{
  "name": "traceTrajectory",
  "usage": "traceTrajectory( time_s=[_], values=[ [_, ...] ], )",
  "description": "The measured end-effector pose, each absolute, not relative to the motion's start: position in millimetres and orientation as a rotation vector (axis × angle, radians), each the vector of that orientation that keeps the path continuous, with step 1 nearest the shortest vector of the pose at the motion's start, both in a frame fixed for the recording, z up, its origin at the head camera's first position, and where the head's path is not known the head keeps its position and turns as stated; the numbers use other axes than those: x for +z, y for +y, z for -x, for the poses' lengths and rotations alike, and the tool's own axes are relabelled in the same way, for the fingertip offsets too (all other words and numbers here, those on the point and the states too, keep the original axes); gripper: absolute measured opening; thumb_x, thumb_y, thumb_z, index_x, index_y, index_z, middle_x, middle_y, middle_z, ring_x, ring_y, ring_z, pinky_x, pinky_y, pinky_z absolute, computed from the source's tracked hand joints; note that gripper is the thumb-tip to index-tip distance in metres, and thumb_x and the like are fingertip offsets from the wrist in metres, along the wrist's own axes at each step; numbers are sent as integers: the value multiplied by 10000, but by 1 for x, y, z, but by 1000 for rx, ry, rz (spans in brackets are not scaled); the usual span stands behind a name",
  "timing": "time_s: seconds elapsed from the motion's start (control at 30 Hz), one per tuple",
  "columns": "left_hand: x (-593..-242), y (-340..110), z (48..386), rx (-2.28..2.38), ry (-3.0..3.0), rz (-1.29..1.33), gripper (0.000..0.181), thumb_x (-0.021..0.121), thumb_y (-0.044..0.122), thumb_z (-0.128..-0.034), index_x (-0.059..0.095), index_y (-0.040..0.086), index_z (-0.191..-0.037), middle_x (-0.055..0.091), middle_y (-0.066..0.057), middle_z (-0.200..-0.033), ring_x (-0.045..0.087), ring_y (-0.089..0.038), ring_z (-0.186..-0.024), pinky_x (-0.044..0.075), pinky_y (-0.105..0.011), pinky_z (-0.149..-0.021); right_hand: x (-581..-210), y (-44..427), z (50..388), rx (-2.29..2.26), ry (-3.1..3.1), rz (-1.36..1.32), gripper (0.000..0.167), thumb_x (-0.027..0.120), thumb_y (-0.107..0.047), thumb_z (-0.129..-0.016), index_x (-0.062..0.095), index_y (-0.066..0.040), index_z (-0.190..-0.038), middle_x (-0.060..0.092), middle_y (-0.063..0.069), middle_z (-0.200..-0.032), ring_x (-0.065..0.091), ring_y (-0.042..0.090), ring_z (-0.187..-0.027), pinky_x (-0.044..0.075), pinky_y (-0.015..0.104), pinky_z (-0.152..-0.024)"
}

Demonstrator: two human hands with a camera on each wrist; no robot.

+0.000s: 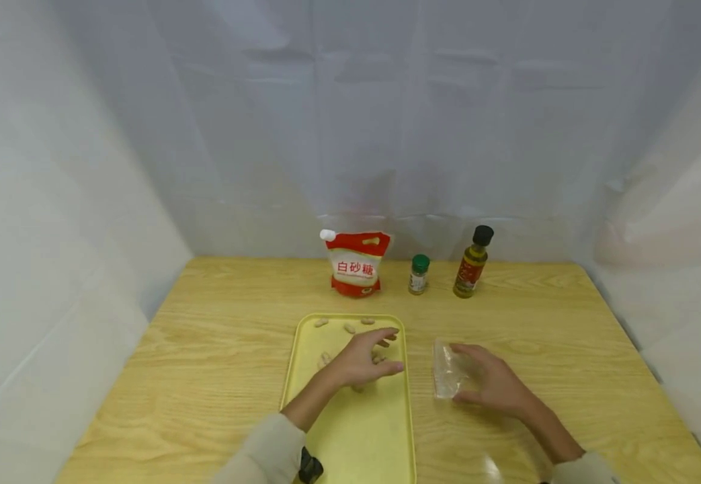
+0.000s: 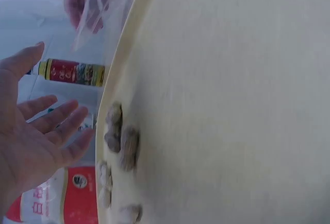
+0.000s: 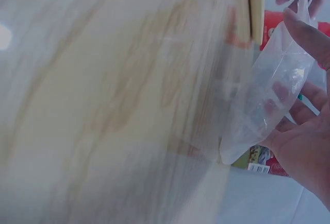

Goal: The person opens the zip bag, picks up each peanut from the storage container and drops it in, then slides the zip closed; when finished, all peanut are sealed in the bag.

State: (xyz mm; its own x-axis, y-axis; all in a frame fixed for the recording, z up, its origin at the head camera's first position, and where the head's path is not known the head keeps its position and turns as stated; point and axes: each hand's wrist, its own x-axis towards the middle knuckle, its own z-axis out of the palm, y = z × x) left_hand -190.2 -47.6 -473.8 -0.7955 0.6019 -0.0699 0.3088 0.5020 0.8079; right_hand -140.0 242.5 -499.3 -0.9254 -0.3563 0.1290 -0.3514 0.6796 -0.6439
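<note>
My left hand (image 1: 362, 359) is above the yellow tray (image 1: 380, 423), fingers spread and thumb apart, with nothing in it. Unshelled peanuts (image 2: 129, 149) lie under and around it, mostly toward the tray's far end; the hand hides some in the head view. To the right of the tray, my right hand (image 1: 495, 383) holds a clear plastic bag (image 3: 273, 90) above the table. Its thumb lies on the near side of the bag, and the other fingers show through the film behind it.
Along the back of the wooden table (image 1: 205, 349) stand a red and white sugar pouch (image 1: 356, 265), a green-capped spice jar (image 1: 419, 275) and a black-capped bottle (image 1: 470, 269). Pale sheeting (image 1: 356, 134) hangs behind the table and on both sides.
</note>
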Motion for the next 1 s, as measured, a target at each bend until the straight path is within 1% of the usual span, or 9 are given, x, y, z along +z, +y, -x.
traceTrajectory(
  time_s=[0.13, 0.27, 0.37, 0.43, 0.53, 0.67, 0.87, 1.0],
  values=[
    [-480, -31, 191, 1303, 2362, -702, 589, 647, 345, -898, 461, 54, -1376, 604, -90, -1262, 571, -249, -1161, 497, -390, -930, -497, 236, 141, -1147, 2842, 582, 853, 865, -292, -634, 477, -76, -1362, 522, 166, -1370, 470, 418, -1257, 370, 604, -1009],
    [-482, -17, 192, 1429, 2281, -617, 399, 638, 279, -911, 596, 36, -1224, 687, -77, -1087, 631, -219, -1032, 511, -308, -838, -494, 231, 140, -1203, 2792, 571, 857, 856, -309, -653, 457, -99, -1382, 500, 151, -1395, 448, 417, -1279, 364, 613, -1011],
    [-484, -10, 193, 1514, 2187, -543, 275, 633, 225, -915, 660, 29, -1106, 713, -106, -1002, 665, -245, -953, 511, -265, -768, -492, 229, 139, -1243, 2739, 556, 855, 845, -330, -674, 440, -108, -1394, 474, 157, -1417, 417, 443, -1295, 363, 636, -998],
    [-485, -7, 193, 1553, 2135, -508, 227, 631, 191, -914, 679, 23, -1060, 717, -133, -982, 677, -262, -929, 517, -261, -760, -490, 227, 137, -1254, 2718, 542, 853, 841, -337, -680, 435, -116, -1397, 460, 165, -1427, 401, 458, -1301, 365, 643, -990],
    [-486, -4, 192, 1596, 2071, -477, 201, 630, 138, -908, 683, -5, -1039, 714, -172, -977, 689, -269, -896, 535, -305, -782, -489, 226, 136, -1261, 2703, 526, 852, 841, -334, -682, 430, -127, -1399, 444, 167, -1439, 386, 466, -1309, 367, 645, -987],
    [-487, -2, 191, 1626, 2024, -483, 198, 625, 76, -899, 666, -55, -1042, 704, -216, -986, 696, -225, -856, 544, -362, -813, -489, 223, 135, -1272, 2698, 519, 854, 843, -326, -681, 431, -118, -1400, 438, 176, -1442, 381, 466, -1315, 363, 644, -993],
    [-490, 2, 189, 1657, 1961, -469, 207, 617, 37, -891, 644, -97, -1047, 695, -253, -975, 661, -83, -732, 544, -329, -770, -491, 222, 132, -1270, 2686, 489, 849, 828, -353, -701, 423, -120, -1409, 375, 245, -1465, 373, 514, -1297, 366, 670, -967],
    [-492, 3, 188, 1682, 1924, -433, 210, 622, 36, -888, 640, -107, -1040, 699, -256, -920, 633, -40, -664, 542, -317, -733, -490, 222, 131, -1226, 2702, 482, 883, 840, -355, -677, 415, -117, -1414, 361, 258, -1469, 380, 521, -1289, 353, 682, -968]
  ],
)
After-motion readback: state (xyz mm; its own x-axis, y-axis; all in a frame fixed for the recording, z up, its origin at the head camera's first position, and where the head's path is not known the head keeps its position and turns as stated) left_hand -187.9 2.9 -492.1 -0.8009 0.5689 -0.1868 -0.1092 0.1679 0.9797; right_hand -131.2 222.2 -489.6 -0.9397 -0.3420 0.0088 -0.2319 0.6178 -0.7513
